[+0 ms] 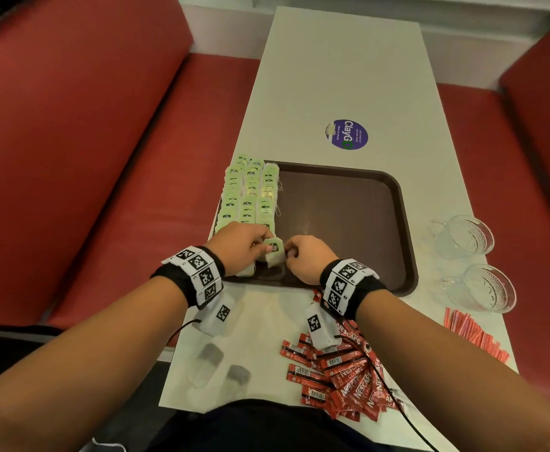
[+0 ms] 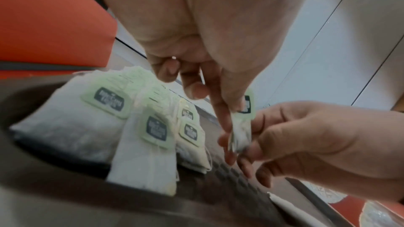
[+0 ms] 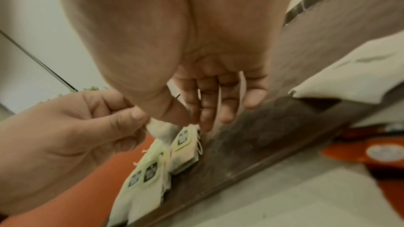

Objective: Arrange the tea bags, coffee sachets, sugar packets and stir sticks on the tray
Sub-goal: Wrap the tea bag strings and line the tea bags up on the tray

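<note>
Lower frame: coffee sachets [image 1: 339, 373] heaped on table [image 1: 342, 76]. Centre: left hand [image 1: 239, 246] and right hand [image 1: 304, 256], fingers curled, pinching one tea bag [image 1: 274, 251] over tray [image 1: 407, 230] near edge; tea bag rows [image 1: 251, 194] at tray left, bare floor to right

black wristbands [image 1: 182, 282] — checkered marker tags
</note>
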The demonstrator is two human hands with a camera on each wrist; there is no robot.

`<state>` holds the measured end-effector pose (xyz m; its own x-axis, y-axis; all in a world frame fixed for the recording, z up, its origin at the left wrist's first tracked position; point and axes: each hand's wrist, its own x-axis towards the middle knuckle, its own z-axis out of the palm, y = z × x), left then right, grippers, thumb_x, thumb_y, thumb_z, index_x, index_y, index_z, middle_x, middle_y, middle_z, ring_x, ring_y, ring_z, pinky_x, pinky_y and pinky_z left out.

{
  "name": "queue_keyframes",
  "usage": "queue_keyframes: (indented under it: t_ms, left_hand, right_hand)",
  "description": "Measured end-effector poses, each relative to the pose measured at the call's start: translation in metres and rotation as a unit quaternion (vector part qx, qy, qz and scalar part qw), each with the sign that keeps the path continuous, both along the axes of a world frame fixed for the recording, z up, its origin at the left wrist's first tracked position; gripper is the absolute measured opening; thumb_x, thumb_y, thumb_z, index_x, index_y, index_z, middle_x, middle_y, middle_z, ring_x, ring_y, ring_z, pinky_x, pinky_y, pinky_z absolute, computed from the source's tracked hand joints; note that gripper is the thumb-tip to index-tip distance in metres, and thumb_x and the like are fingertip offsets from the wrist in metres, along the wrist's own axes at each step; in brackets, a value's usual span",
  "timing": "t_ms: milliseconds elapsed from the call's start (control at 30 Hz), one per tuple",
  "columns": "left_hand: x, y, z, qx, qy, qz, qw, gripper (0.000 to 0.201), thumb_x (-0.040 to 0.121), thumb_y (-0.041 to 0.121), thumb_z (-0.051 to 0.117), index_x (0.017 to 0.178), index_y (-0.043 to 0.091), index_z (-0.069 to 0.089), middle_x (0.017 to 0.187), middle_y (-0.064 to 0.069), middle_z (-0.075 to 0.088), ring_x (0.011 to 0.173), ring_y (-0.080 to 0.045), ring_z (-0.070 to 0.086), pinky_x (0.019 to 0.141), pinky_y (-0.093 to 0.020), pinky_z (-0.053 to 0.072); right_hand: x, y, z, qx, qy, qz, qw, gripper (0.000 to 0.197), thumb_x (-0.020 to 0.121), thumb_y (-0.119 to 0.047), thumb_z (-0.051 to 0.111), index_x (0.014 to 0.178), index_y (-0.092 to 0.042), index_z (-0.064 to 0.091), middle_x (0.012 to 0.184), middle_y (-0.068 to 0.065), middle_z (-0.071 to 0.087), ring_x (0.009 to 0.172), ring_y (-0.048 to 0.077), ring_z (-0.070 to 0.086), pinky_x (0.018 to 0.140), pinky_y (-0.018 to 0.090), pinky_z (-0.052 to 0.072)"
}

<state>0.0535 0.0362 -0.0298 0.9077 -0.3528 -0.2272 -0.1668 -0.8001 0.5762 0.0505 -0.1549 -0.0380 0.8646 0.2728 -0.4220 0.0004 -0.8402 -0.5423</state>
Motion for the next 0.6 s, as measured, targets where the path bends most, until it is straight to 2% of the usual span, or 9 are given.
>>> queue_keyframes:
  t_ms: [33,100,233,300,367,433,533,600]
  left_hand:
    - [0.000,-0.001,-0.001,0.038,0.019,-0.015,0.999,0.017,0.096,0.032,0.063,0.111,0.026,0.067,0.091,0.006,0.068,0.088,-0.018,0.062,0.077,-0.029,0.047]
    - [0.001,-0.003,-0.003,0.097,0.026,-0.033,0.994,0.027,0.097,0.034,0.061,0.121,0.023,0.065,0.098,0.003,0.067,0.093,-0.019,0.061,0.080,-0.029,0.046]
    - [0.003,-0.004,-0.011,0.108,-0.025,0.018,0.994,0.029,0.092,0.035,0.066,0.120,0.027,0.064,0.091,0.007,0.064,0.092,-0.019,0.061,0.080,-0.034,0.049]
    - [0.001,-0.005,-0.013,0.092,-0.056,0.033,0.994,0.034,0.087,0.039,0.070,0.117,0.028,0.060,0.094,0.008,0.059,0.093,-0.018,0.057,0.082,-0.036,0.048]
    - [-0.004,-0.005,-0.015,0.084,-0.069,0.013,0.994,0.035,0.080,0.043,0.076,0.107,0.030,0.058,0.097,0.008,0.056,0.092,-0.016,0.054,0.081,-0.036,0.047]
    - [-0.008,-0.006,-0.016,0.109,-0.068,-0.037,0.991,0.035,0.074,0.046,0.079,0.099,0.031,0.060,0.098,0.008,0.056,0.093,-0.016,0.053,0.082,-0.036,0.046]
    - [-0.011,-0.004,-0.020,0.145,-0.077,-0.058,0.985,0.032,0.076,0.041,0.078,0.103,0.030,0.065,0.102,0.006,0.056,0.101,-0.020,0.054,0.086,-0.036,0.044]
    - [-0.012,-0.002,-0.019,0.153,-0.081,-0.053,0.984,0.031,0.078,0.040,0.075,0.106,0.030,0.066,0.103,0.006,0.057,0.104,-0.020,0.054,0.087,-0.036,0.043]
  right_hand:
    - [0.000,0.000,0.000,-0.021,0.017,0.005,1.000,0.034,0.092,-0.012,0.051,0.123,-0.017,0.065,0.116,0.005,0.067,0.108,0.024,0.062,0.090,0.031,0.050]
    - [-0.001,0.000,-0.001,-0.031,0.026,0.011,0.999,0.040,0.095,-0.009,0.047,0.130,-0.019,0.063,0.127,0.005,0.064,0.117,0.025,0.060,0.098,0.030,0.048]
    - [-0.001,0.005,-0.002,-0.027,0.025,0.028,0.999,0.039,0.098,-0.010,0.044,0.132,-0.018,0.062,0.130,0.007,0.064,0.117,0.026,0.060,0.097,0.029,0.047]
    - [-0.001,0.007,0.000,-0.026,0.026,0.036,0.999,0.038,0.098,-0.009,0.044,0.129,-0.017,0.064,0.119,0.007,0.068,0.106,0.025,0.063,0.087,0.027,0.048]
    - [0.000,0.010,0.000,-0.020,0.028,0.044,0.998,0.036,0.096,-0.007,0.045,0.121,-0.016,0.069,0.094,0.003,0.069,0.084,0.022,0.061,0.073,0.024,0.044]
    - [0.002,0.013,0.000,-0.020,0.026,0.048,0.998,0.033,0.093,-0.005,0.046,0.112,-0.014,0.071,0.073,-0.003,0.060,0.071,0.020,0.055,0.063,0.023,0.040]
    - [0.001,0.018,0.001,-0.033,0.025,0.066,0.997,0.027,0.091,-0.005,0.046,0.101,-0.012,0.070,0.076,0.001,0.059,0.075,0.024,0.057,0.064,0.026,0.041]
    - [-0.001,0.022,0.002,-0.049,0.024,0.079,0.995,0.025,0.091,-0.006,0.046,0.101,-0.012,0.069,0.080,0.002,0.060,0.078,0.025,0.058,0.067,0.028,0.044]
